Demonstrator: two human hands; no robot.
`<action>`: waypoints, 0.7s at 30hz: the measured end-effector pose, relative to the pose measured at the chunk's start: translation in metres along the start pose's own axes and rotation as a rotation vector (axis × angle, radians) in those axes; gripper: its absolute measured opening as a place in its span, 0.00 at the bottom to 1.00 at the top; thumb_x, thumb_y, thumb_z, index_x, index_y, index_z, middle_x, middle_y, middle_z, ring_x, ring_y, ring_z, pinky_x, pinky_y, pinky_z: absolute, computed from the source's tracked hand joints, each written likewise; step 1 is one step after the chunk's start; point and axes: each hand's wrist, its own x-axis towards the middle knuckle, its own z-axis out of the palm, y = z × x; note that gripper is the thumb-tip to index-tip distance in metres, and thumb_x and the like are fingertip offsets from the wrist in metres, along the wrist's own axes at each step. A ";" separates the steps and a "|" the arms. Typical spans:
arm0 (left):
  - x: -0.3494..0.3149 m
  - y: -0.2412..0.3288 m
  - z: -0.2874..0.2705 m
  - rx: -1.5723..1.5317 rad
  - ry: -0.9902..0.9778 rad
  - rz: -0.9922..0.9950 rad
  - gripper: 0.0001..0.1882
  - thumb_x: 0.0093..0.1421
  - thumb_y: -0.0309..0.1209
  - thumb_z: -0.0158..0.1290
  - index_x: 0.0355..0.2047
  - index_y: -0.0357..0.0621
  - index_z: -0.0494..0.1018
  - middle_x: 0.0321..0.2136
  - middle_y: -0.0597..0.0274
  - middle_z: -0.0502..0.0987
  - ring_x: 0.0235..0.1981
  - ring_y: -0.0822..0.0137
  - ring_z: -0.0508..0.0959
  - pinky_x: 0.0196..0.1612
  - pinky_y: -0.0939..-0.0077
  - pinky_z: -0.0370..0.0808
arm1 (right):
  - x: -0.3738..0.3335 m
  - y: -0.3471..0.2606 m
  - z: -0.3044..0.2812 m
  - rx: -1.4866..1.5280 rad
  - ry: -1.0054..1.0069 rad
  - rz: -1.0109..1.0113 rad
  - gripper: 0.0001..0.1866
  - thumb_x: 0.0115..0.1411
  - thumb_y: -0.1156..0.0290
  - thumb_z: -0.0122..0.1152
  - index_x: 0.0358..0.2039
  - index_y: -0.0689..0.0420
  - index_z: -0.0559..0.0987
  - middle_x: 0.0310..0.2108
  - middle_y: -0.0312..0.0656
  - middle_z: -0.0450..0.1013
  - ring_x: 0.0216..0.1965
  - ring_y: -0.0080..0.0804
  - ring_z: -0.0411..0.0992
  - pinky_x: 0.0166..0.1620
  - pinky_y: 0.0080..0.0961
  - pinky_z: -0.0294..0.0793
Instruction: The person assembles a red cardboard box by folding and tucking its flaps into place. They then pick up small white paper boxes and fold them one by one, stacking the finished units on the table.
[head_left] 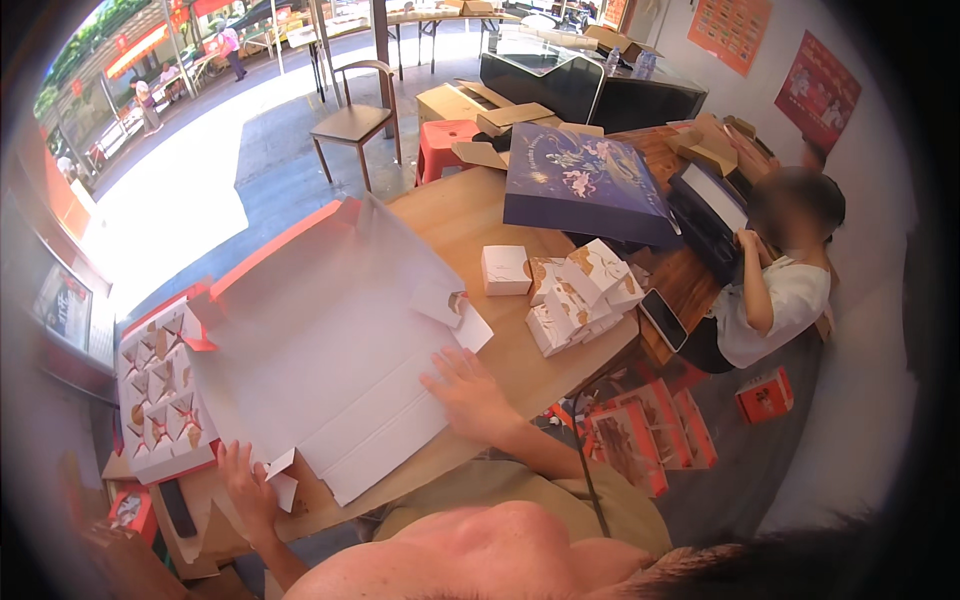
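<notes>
A large unfolded carton [320,330], white inside with red outer edges, lies spread across the wooden table before me. My right hand [470,395] rests on its near right edge, fingers spread and nothing in them. Near its lower left corner, beside a small folded flap [284,478], is my left hand [245,488], its fingers apart. Left of the carton stands a tray of several small packed boxes [158,385]. To the right are a single small white box [506,270] and a heap of white-and-gold boxes [585,295].
A large purple gift box [585,185] stands at the table's far side. At right a person [780,270] handles a dark box [710,215]. A phone [663,320] lies by the heap. Red printed packages [640,440] are on the floor; a chair [355,120] and red stool [443,145] stand beyond.
</notes>
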 end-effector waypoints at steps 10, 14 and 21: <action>-0.006 -0.006 -0.004 -0.487 0.230 -0.376 0.19 0.71 0.28 0.47 0.59 0.33 0.73 0.49 0.43 0.83 0.53 0.50 0.82 0.57 0.64 0.75 | 0.015 -0.014 0.019 0.228 -0.132 -0.196 0.35 0.51 0.79 0.59 0.64 0.55 0.74 0.67 0.54 0.65 0.64 0.52 0.66 0.64 0.51 0.65; -0.016 0.001 -0.010 -0.506 0.142 -0.422 0.20 0.71 0.29 0.48 0.59 0.33 0.74 0.53 0.43 0.81 0.54 0.50 0.81 0.58 0.65 0.75 | 0.009 -0.008 0.032 0.194 -0.068 -0.196 0.33 0.56 0.73 0.61 0.65 0.54 0.73 0.68 0.54 0.64 0.67 0.54 0.63 0.68 0.54 0.60; -0.008 0.006 -0.011 -0.348 0.122 -0.350 0.22 0.64 0.29 0.56 0.57 0.34 0.73 0.55 0.42 0.77 0.58 0.45 0.77 0.61 0.62 0.73 | 0.014 -0.014 0.035 0.132 -0.168 -0.139 0.37 0.66 0.52 0.60 0.72 0.50 0.66 0.75 0.57 0.51 0.76 0.59 0.47 0.75 0.61 0.44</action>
